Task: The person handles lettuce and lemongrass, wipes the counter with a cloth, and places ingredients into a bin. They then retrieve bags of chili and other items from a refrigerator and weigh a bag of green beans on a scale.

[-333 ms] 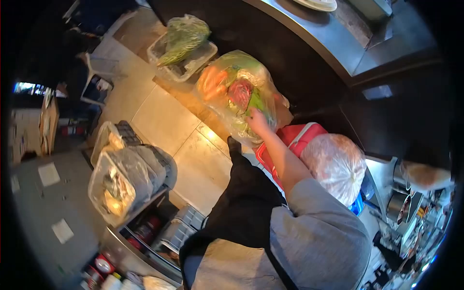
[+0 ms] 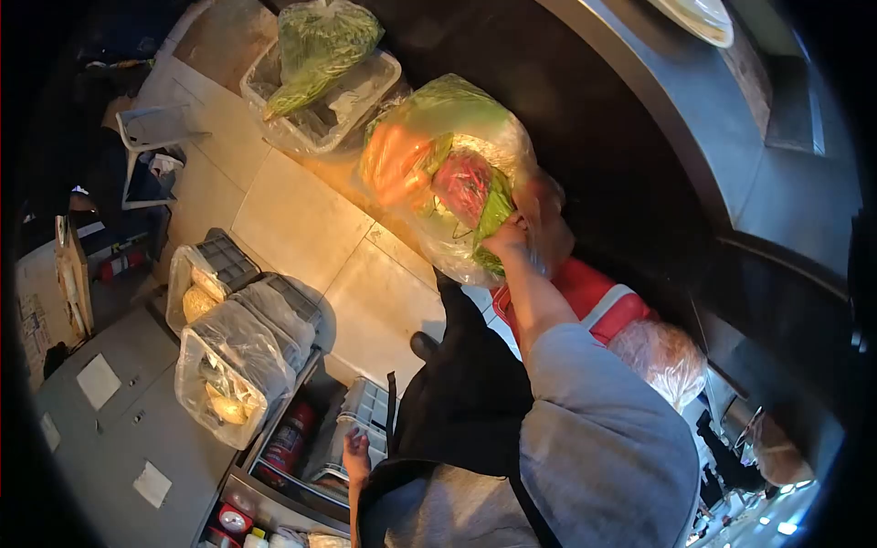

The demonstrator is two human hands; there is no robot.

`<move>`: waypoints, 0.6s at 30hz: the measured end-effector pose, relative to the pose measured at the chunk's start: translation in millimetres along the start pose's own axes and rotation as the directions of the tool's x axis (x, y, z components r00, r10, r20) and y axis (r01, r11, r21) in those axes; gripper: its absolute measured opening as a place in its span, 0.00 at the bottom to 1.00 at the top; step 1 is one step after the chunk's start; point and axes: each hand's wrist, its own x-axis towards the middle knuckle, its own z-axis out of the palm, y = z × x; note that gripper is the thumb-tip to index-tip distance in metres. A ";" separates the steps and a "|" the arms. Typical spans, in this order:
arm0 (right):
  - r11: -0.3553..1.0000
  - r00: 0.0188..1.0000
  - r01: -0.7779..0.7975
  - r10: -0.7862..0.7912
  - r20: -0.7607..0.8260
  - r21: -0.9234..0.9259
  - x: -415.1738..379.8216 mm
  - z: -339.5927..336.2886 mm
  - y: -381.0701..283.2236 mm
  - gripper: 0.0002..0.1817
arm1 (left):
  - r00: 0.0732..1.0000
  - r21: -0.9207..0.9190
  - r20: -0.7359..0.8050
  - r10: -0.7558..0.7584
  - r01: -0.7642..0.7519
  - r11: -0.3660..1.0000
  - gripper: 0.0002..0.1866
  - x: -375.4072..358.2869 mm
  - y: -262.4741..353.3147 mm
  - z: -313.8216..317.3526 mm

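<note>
My right hand (image 2: 505, 239) reaches into a large clear plastic bag (image 2: 457, 265). Its fingers are closed around green leafy vegetables (image 2: 496, 208) there. Beside the greens lies a red item wrapped in plastic (image 2: 461, 185), whose kind I cannot make out. Orange vegetables that look like carrots (image 2: 399, 164) fill the bag's left side. Down by my black apron (image 2: 475, 393), my left hand (image 2: 357, 454) hangs with its fingers loosely apart, holding nothing visible.
A clear tub (image 2: 320, 142) with bagged greens (image 2: 329, 46) stands behind the bag. A red bag (image 2: 594, 297) and a stuffed plastic sack (image 2: 662, 356) sit to the right. Plastic-lined containers (image 2: 228, 365) stand left, above a grey crate (image 2: 365, 411). Steel counter edge (image 2: 667, 110) upper right.
My right hand has moved slightly right and closed around the greens, which stand higher beside it. My left hand has come into view low down. The whole view has shifted.
</note>
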 end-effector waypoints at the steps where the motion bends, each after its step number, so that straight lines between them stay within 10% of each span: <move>1: 0.998 0.999 -0.016 0.014 0.040 0.053 5.6 -3.3 4.0 0.44 | 0.999 0.013 0.038 -0.024 0.023 1.000 0.18 8.9 9.3 6.2; 5: 0.901 0.948 -0.124 -0.017 0.319 0.416 25.7 -16.4 24.1 0.36 | 0.989 0.191 0.126 -0.078 0.053 0.980 0.20 15.8 62.2 29.1; 7: 0.551 0.745 -0.429 -0.232 0.626 0.715 36.9 -21.1 47.4 0.32 | 0.990 0.187 0.144 -0.015 -0.012 0.982 0.21 12.0 76.1 36.5; 10: 0.262 0.496 -0.791 -0.255 0.830 0.553 -15.1 -105.1 76.9 0.21 | 0.989 0.104 0.146 0.030 -0.046 0.994 0.21 22.2 62.2 33.1; 14: 0.065 0.675 -0.530 -0.571 0.467 0.846 -73.2 -115.6 94.6 0.23 | 0.988 0.117 0.125 0.090 -0.104 0.988 0.21 22.5 80.4 35.4; 18: -0.091 0.481 -0.615 -0.831 0.280 0.783 -179.9 -151.2 27.8 0.28 | 0.956 -0.116 0.109 0.272 -0.260 0.959 0.22 19.2 91.0 31.2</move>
